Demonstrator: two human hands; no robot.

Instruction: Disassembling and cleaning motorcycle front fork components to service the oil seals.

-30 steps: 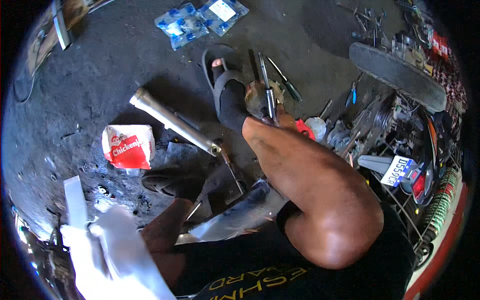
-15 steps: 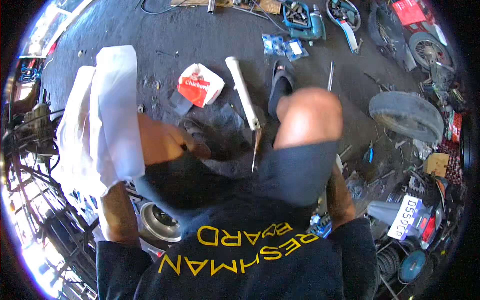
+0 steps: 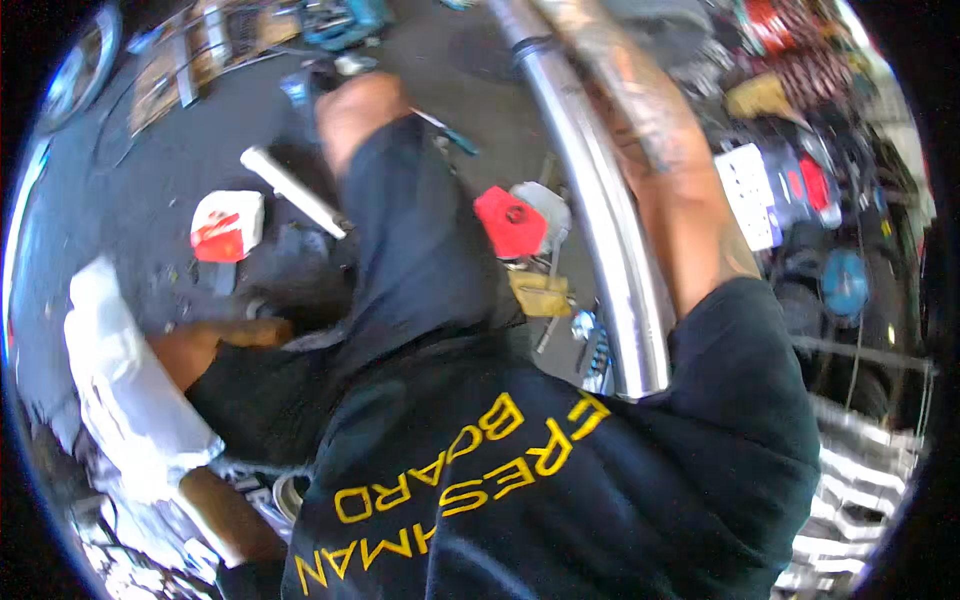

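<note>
White plastic sheeting or a bag (image 3: pixel 130 390) stands out at the left, over my left forearm (image 3: pixel 235 520). My left hand is hidden in or behind it, so its fingers do not show. On the other side my right arm (image 3: pixel 670 150) stretches far forward, and its hand lies past the top edge of the picture. A thick, shiny chrome tube (image 3: pixel 600 220) runs alongside this arm, from the top edge down to near my shoulder. Its grip is out of sight. A pale metal bar (image 3: pixel 295 190) lies on the floor by my bent right knee.
A red-and-white food wrapper (image 3: pixel 228 228) lies on the dark floor (image 3: pixel 150 210). Beyond are a wooden board (image 3: pixel 160 85) with metal parts and a teal power tool (image 3: pixel 340 22). A red piece (image 3: pixel 508 220) and a motorcycle rear section (image 3: pixel 800 190) are at the right.
The view has swung right, so floor things appear farther left. My right arm has moved from low beside my leg to far forward, and the chrome tube has come into view beside it.
</note>
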